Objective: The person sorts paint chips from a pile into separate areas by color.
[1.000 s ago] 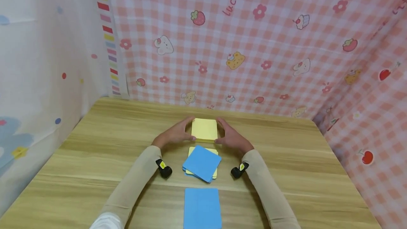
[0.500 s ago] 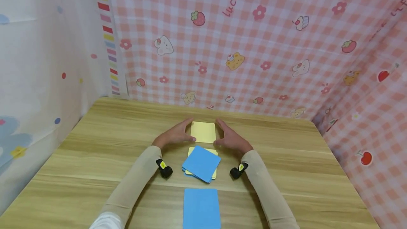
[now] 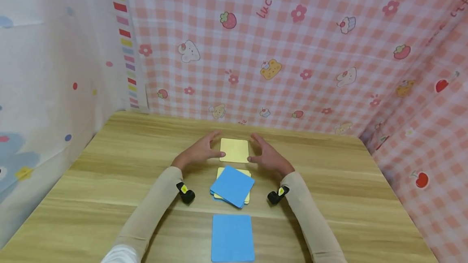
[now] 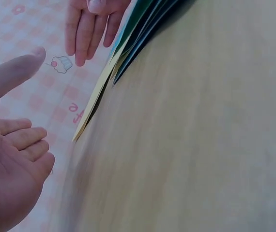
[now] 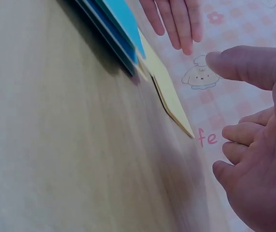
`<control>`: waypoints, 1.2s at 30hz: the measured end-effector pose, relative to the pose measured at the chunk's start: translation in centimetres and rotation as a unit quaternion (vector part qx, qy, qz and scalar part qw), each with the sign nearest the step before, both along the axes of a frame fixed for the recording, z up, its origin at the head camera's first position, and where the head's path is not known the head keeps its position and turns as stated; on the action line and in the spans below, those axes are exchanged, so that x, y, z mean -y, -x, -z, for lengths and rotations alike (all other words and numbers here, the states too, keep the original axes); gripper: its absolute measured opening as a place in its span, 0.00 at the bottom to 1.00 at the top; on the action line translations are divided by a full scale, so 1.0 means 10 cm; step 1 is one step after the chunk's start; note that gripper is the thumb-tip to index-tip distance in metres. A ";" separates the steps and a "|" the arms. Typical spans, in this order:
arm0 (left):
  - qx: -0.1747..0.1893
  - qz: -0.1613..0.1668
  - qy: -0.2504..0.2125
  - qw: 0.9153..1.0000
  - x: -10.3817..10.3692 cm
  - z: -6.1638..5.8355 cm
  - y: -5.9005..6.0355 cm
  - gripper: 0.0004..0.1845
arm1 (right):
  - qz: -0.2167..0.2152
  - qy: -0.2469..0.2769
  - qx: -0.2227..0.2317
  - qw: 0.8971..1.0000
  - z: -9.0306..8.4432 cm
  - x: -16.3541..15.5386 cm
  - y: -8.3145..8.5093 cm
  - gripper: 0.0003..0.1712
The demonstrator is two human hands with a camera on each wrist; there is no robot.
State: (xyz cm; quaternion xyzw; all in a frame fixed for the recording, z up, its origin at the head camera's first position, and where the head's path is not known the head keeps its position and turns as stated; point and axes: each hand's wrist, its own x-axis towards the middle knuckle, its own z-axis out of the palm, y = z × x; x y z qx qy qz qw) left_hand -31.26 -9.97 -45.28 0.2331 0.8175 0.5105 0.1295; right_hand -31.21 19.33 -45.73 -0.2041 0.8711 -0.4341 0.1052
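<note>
A yellow card (image 3: 234, 150) lies flat just beyond a mixed pile (image 3: 232, 186) of blue and yellow cards. Its outline is nearly square, so a long axis cannot be told; its side edges point from the pile toward the patterned pink cloth (image 3: 234, 60). The left hand (image 3: 197, 150) and right hand (image 3: 269, 155) stand apart beyond the pile, to its left and right, palms facing each other across the card, fingers loosely extended and gripping nothing. The left thumb overlaps the card's edge in the head view; contact cannot be told. The pile's top blue card is turned askew, with yellow edges showing beneath. On the near side of the pile lies a blue square (image 3: 232, 238), set straight. A wood-grain table (image 3: 91, 182) is under all of them.
</note>
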 end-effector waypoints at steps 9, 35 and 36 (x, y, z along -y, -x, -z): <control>-0.017 0.007 -0.031 0.999 0.05 -0.05 -0.05 0.49 | 0.003 0.002 0.012 1.000 -0.06 0.00 -0.09 0.57; -0.003 0.036 -0.005 0.999 0.09 -0.04 -0.36 0.53 | -0.006 -0.037 -0.039 0.999 -0.10 -0.15 -0.59 0.56; 0.000 0.040 -0.006 0.999 0.10 -0.04 -0.38 0.53 | -0.007 -0.032 -0.035 0.999 -0.10 -0.15 -0.63 0.56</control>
